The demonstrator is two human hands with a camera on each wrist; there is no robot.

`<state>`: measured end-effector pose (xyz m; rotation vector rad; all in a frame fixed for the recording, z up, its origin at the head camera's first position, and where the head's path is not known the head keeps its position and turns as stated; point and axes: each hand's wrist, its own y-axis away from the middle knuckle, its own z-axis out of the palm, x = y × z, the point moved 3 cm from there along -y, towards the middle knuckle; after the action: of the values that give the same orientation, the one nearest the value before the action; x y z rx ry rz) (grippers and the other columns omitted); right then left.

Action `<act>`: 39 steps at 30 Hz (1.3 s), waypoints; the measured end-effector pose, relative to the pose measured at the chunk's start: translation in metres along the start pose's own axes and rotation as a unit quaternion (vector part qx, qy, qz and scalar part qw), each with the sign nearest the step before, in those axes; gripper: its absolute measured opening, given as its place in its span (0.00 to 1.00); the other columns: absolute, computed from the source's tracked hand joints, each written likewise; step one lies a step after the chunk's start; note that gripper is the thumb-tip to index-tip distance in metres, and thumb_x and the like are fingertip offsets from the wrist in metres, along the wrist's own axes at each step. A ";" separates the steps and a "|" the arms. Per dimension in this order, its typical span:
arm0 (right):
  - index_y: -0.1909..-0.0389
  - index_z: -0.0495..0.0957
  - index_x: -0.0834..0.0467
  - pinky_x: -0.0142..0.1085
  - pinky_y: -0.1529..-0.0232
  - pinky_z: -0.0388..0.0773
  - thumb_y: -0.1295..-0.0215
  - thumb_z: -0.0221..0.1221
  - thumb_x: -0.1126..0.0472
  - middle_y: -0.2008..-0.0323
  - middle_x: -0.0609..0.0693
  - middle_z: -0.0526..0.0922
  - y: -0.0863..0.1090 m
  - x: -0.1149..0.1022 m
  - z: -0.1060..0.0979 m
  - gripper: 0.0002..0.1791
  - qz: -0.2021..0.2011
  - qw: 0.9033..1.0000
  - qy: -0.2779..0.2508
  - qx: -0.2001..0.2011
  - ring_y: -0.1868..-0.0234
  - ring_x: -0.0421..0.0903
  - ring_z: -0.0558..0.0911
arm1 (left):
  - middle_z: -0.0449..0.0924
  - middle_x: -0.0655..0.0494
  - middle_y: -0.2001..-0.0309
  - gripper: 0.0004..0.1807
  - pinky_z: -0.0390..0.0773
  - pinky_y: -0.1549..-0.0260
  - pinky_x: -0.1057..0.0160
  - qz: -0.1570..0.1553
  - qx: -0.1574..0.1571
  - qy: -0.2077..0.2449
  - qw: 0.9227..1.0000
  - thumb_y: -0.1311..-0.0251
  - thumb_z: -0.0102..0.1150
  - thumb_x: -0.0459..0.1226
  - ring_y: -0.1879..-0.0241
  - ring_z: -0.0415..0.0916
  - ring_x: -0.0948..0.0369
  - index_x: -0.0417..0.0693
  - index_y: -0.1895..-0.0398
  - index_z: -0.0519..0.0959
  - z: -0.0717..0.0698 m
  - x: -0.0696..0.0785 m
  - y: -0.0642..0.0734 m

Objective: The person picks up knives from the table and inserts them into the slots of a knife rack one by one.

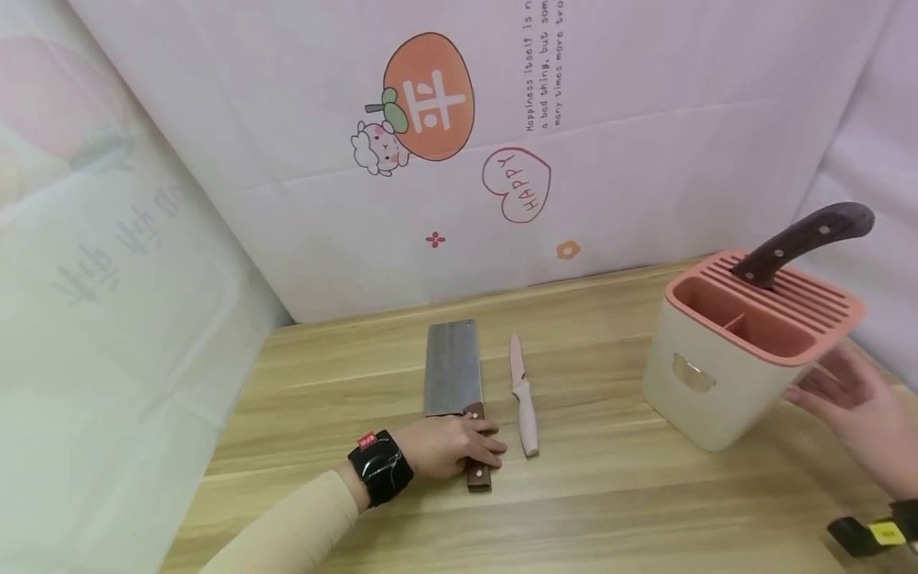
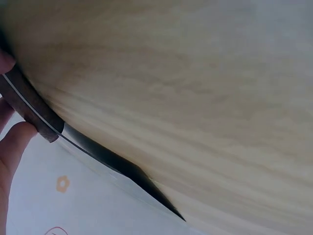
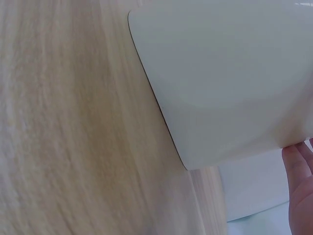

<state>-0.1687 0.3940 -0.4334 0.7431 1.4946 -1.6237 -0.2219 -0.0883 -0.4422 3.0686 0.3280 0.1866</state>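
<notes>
A cleaver [image 1: 453, 368] with a broad grey blade and brown riveted handle lies on the wooden table. My left hand [image 1: 450, 445] grips its handle, fingers wrapped over the top; the left wrist view has the thumb against the handle [image 2: 29, 105]. Just right of it lies a small knife [image 1: 526, 410] with a pink blade and pale handle. At the right, a white knife block [image 1: 706, 399] with a salmon slotted top holds a knife by its blade, the dark curved handle [image 1: 810, 239] sticking up. My right hand [image 1: 853, 395] rests its fingers against the block's right side.
Behind the table [image 1: 595, 478] hangs a white printed cloth [image 1: 287, 96], and another pale cloth stands along the left side. The block has two open compartments [image 1: 746, 323] in front of its slots. A black wrist strap [image 1: 382, 469] sits on the left wrist.
</notes>
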 end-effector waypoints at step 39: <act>0.28 0.52 0.66 0.24 0.54 0.78 0.43 0.42 0.92 0.40 0.48 0.74 0.007 0.007 -0.004 0.41 0.012 1.000 -0.011 0.014 0.45 0.36 0.77 | 0.82 0.39 0.52 0.24 0.80 0.50 0.58 0.016 0.483 0.102 0.869 0.55 0.65 0.17 0.49 0.78 0.52 0.34 0.50 0.79 -0.143 -0.008 0.015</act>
<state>-0.1670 0.3971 -0.4433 0.7537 1.4448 -1.6325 -0.2443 -0.0989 -0.3008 4.0600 0.5050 0.4775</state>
